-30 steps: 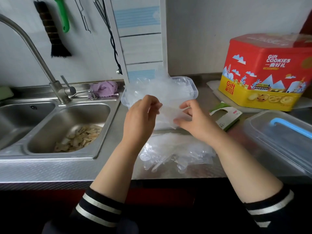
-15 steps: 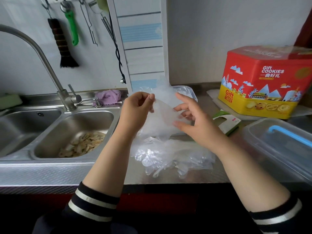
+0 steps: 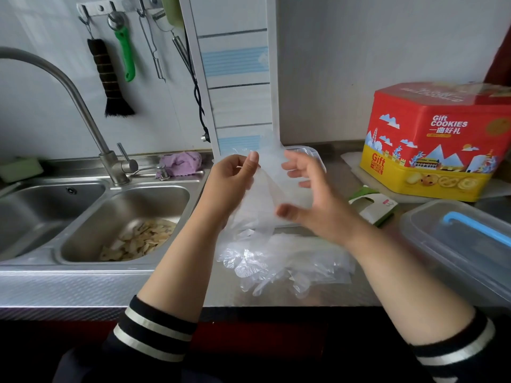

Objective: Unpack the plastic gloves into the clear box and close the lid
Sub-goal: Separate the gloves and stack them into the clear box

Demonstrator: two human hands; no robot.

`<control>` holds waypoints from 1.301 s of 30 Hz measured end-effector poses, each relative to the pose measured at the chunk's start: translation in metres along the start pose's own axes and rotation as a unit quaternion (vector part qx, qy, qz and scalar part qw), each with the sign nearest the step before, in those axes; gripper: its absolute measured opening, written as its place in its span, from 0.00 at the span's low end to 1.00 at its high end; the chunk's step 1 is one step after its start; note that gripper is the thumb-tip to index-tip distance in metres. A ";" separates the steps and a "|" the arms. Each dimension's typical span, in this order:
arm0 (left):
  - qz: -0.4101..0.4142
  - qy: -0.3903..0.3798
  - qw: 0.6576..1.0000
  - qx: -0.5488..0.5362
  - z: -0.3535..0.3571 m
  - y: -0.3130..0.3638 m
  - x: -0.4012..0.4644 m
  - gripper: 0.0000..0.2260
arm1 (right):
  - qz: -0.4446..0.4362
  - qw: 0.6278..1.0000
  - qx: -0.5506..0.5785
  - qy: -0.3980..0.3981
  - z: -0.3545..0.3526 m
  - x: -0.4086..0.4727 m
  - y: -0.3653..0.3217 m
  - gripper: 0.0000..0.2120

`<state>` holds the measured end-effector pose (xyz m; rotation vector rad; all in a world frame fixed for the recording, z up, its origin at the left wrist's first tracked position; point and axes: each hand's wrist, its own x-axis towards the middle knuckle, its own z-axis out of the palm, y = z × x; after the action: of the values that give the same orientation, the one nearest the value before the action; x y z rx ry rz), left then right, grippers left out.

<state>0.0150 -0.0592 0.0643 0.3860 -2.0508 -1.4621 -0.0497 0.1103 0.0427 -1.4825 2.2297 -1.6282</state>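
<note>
My left hand [image 3: 235,181] pinches the top of a thin clear plastic glove [image 3: 262,203], which hangs in the air above the counter. My right hand [image 3: 312,194] is beside it with the fingers spread, and its thumb touches the glove's lower edge. The clear box [image 3: 311,150] stands right behind both hands, mostly hidden, with more crumpled plastic showing in it. A loose pile of clear gloves [image 3: 282,261] lies on the steel counter near the front edge, below my hands. A clear lid with a blue handle [image 3: 456,244] rests at the right.
A double steel sink [image 3: 124,217] with scraps in the near basin and a tall tap [image 3: 91,117] take up the left. A red and yellow cookie tin [image 3: 437,145] stands at the back right. Green and white card packaging [image 3: 373,205] lies beside the box. Brushes hang on the wall.
Both hands have lifted the glove up from the box's front. My right hand has loosened from a pinch to spread fingers. The view has tilted upward.
</note>
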 end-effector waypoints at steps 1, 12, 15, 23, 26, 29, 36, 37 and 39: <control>-0.010 -0.001 1.000 -0.023 0.001 0.001 0.000 0.16 | 0.001 0.998 -0.050 -0.024 0.007 -0.005 0.002 0.45; -0.051 -0.175 0.980 -0.073 -0.005 -0.005 -0.011 0.16 | 0.005 0.979 -0.091 0.185 0.010 0.007 0.015 0.02; -0.037 -0.214 0.976 -0.017 -0.012 -0.009 -0.004 0.17 | 0.024 0.980 -0.072 0.185 0.001 0.018 0.012 0.04; 0.005 -0.088 0.996 0.027 -0.040 -0.009 0.038 0.11 | 0.062 0.989 -0.028 0.128 -0.023 0.072 0.007 0.07; 0.014 0.017 0.997 0.071 -0.040 -0.010 0.065 0.10 | 0.130 0.985 -0.062 0.097 -0.033 0.106 0.021 0.09; 0.037 0.062 0.985 0.157 -0.031 -0.016 0.095 0.10 | 0.166 0.973 -0.132 0.091 -0.034 0.136 0.051 0.07; 0.037 0.048 0.933 0.354 -0.017 -0.034 0.125 0.14 | 0.216 0.936 -0.266 0.082 -0.028 0.160 0.093 0.10; 0.042 0.041 0.925 0.376 -0.016 -0.036 0.125 0.15 | 0.215 0.932 -0.281 0.073 -0.027 0.159 0.096 0.11; 0.057 0.026 0.905 0.422 -0.015 -0.039 0.123 0.16 | 0.213 0.927 -0.303 0.053 -0.028 0.157 0.099 0.11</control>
<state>-0.0762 -0.1519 0.0670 0.6117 -2.5208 -0.4109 -0.2169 0.0256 0.0580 -0.8553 3.0138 -0.9542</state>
